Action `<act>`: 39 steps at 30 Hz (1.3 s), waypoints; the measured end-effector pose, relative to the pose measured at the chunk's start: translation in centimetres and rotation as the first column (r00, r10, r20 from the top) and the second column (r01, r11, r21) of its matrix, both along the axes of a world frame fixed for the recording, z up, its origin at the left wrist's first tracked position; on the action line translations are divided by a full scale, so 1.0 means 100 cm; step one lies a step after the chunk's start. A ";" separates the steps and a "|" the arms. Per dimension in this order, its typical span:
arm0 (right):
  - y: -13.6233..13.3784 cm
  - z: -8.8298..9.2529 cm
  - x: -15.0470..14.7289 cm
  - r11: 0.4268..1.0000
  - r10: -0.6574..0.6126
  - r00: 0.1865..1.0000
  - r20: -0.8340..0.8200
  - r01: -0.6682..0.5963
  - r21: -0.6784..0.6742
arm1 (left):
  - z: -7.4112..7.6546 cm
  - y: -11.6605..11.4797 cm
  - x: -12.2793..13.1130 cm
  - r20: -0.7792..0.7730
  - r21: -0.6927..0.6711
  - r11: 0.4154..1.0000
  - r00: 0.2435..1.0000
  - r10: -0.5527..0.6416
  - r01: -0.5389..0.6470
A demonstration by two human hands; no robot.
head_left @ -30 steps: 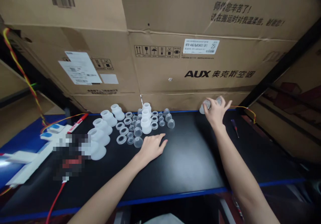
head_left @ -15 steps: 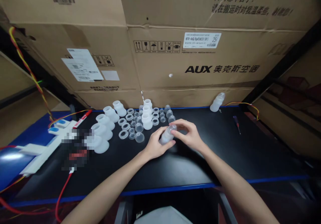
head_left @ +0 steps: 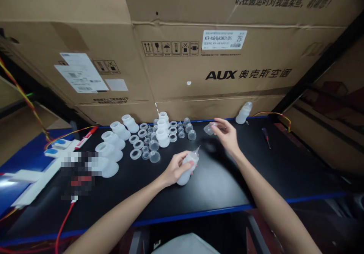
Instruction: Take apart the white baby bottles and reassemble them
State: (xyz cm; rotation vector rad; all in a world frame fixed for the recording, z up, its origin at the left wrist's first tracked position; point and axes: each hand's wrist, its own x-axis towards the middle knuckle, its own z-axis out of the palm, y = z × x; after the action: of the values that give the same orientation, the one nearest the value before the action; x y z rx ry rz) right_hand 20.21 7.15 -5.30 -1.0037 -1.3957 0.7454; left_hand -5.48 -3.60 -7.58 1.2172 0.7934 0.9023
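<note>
My left hand point(head_left: 174, 167) grips a small translucent white bottle point(head_left: 187, 170) with a pointed nipple on top, held tilted just above the black table point(head_left: 222, 185). My right hand point(head_left: 226, 135) is raised further back and pinches a clear dome cap point(head_left: 209, 128) between its fingertips. To the left of my left hand lies a cluster of loose parts: clear caps point(head_left: 155, 156), rings point(head_left: 135, 154) and white bottle bodies point(head_left: 163, 137). A second assembled bottle point(head_left: 243, 113) stands at the back right against the cardboard.
Large cardboard boxes point(head_left: 182, 57) wall off the back of the table. Bigger white silicone pieces point(head_left: 109, 151) line up at the left beside a white device point(head_left: 34, 182) with coloured wires. A small screwdriver point(head_left: 266, 136) lies at the right. The table's blue front edge point(head_left: 199, 214) is near me.
My right hand brought a bottle from the back right to the middle, where both hands met on it. Now the cap is off in my right hand and the bottle stays in my left.
</note>
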 end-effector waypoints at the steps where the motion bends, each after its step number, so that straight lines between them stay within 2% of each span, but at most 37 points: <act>1: -0.001 -0.004 -0.002 0.999 0.032 0.994 0.109 -0.030 -0.024 | -0.002 0.001 -0.001 0.024 -0.011 1.000 1.000 0.013 -0.013; 5: -0.012 -0.016 -0.016 0.979 0.192 0.866 0.461 -0.204 -0.026 | -0.006 0.009 -0.006 0.085 -0.038 0.996 0.993 0.083 -0.080; 8: -0.018 -0.021 -0.022 0.959 0.211 0.795 0.569 -0.281 0.037 | -0.007 0.013 -0.009 0.072 -0.022 0.986 0.984 0.165 -0.164; 12: -0.016 -0.027 -0.023 0.947 0.243 0.727 0.643 -0.323 0.007 | -0.006 0.016 -0.010 0.087 -0.006 0.972 0.968 0.235 -0.236; 16: -0.016 -0.026 -0.023 0.957 0.190 0.728 0.659 -0.288 0.041 | 0.003 0.015 -0.011 0.040 0.019 0.963 0.962 0.269 -0.270; 19: -0.022 -0.019 -0.025 0.964 0.126 0.779 0.615 -0.243 0.111 | 0.014 0.010 -0.010 -0.054 0.065 0.960 0.960 0.275 -0.272; 21: -0.028 -0.012 -0.027 0.958 0.170 0.827 0.536 -0.266 0.108 | 0.021 0.004 -0.006 -0.126 0.126 0.961 0.957 0.261 -0.245; 23: -0.035 -0.007 -0.031 0.936 0.279 0.839 0.467 -0.346 0.064 | 0.024 -0.001 -0.002 -0.214 0.180 0.962 0.947 0.241 -0.204; 26: -0.046 0.000 -0.035 0.885 0.410 0.777 0.478 -0.465 -0.004 | 0.022 -0.007 0.005 -0.346 0.283 0.942 0.897 0.276 -0.181; 31: -0.054 0.007 -0.037 0.833 0.522 0.671 0.527 -0.534 -0.145 | 0.018 -0.008 0.006 -0.435 0.543 0.816 0.765 0.475 -0.198; 34: -0.055 0.009 -0.037 0.816 0.557 0.663 0.499 -0.548 -0.183 | 0.019 -0.005 0.003 -0.459 0.546 0.821 0.759 0.462 -0.169; 39: -0.056 0.010 -0.039 0.825 0.531 0.674 0.513 -0.550 -0.131 | 0.020 0.004 -0.003 -0.470 0.573 0.814 0.775 0.422 -0.096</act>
State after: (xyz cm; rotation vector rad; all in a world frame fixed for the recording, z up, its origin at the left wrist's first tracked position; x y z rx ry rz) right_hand 16.36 1.58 -4.31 -0.7878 -2.2541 0.9055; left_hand -5.79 -3.21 -5.58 1.9577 1.2970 1.0295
